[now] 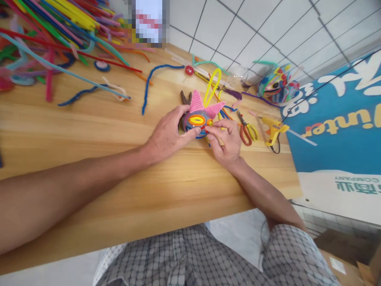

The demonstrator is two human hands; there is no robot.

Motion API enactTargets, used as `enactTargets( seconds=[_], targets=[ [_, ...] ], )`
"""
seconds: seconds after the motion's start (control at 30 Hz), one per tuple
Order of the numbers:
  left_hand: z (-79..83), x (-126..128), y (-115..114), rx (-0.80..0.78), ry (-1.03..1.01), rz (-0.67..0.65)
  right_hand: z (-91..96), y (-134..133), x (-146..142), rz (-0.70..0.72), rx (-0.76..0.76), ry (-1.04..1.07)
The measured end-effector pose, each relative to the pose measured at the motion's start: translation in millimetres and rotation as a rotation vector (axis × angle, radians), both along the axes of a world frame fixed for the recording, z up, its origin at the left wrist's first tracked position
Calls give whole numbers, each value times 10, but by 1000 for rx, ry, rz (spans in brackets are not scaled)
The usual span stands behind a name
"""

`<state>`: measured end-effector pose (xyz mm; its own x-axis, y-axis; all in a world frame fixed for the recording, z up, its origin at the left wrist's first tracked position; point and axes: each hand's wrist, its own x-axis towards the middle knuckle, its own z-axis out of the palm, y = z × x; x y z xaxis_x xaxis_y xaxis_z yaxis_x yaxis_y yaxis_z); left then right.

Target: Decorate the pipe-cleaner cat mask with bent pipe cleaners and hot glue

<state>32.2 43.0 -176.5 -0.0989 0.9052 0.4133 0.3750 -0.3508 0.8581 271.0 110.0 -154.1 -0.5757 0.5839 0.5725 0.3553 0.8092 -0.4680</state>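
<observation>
My left hand [165,135] grips a round pipe-cleaner cat head [195,120] from its left side, thumb across the front. The head has pink pointed ears, orange-and-yellow ringed eyes and a yellow loop [213,88] standing up from the top. At the front right of the face, the fingers of my right hand [226,141] are pinched together against it. A bit of red shows by those fingertips, but whether they hold a separate piece is hidden. Dark-handled pliers [186,97] lie just behind the head. Scissors [248,133] with orange and yellow handles rest right of my right hand.
A yellow glue gun [273,132] lies farther right, near a blue printed board [336,131]. Behind it sits another colourful pipe-cleaner head [278,85]. Many loose pipe cleaners [68,31] are heaped at the back left. A bent blue pipe cleaner [147,85] lies nearer the middle.
</observation>
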Motion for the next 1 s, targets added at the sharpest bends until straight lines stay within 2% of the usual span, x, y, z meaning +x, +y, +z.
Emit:
enactTargets(
  seconds=[0.33,0.77,1.0],
  targets=[
    [10,-72,-44,-3,-17,-56,-61,5,-65,-23,-122,17],
    [49,-121,-89,-84,-13,-79,14,-17,-138,51,-118,56],
    [39,-124,-80,-90,-28,-90,48,-26,-177,25,-131,49]
  ],
)
